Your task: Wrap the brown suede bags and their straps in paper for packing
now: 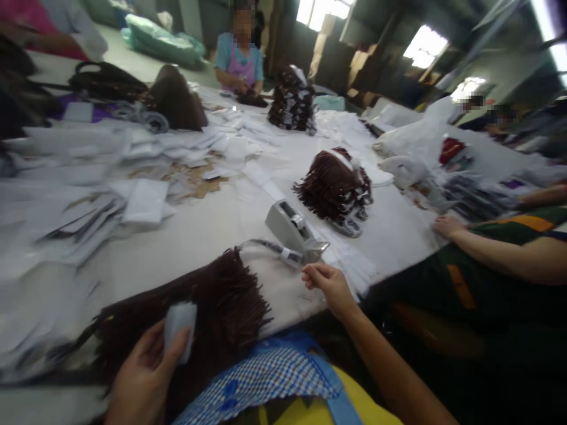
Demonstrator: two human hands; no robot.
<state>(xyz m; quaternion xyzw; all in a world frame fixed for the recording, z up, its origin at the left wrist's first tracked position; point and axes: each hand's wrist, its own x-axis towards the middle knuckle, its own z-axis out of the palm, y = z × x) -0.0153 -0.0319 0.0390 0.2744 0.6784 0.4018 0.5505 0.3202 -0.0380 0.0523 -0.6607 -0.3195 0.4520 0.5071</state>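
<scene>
My left hand [148, 366] grips a small whitish folded packet [181, 327] between thumb and fingers. Under it lies a dark brown fringed bag [212, 295], its fringe pointing right and its dark strap reaching toward the dispenser. A pale wrap circles the strap [290, 255] near its end. My right hand [328, 283] is pinched closed just in front of the grey tape dispenser [292, 230]; whatever its fingertips hold is too small to make out.
Stacked brown fringed pieces [339, 186] stand beyond the dispenser, with a taller stack [292, 100] farther back. White paper packets [146, 200] cover the table's left side. A co-worker's arm [491, 248] rests at the right edge; another person [241, 59] works across the table.
</scene>
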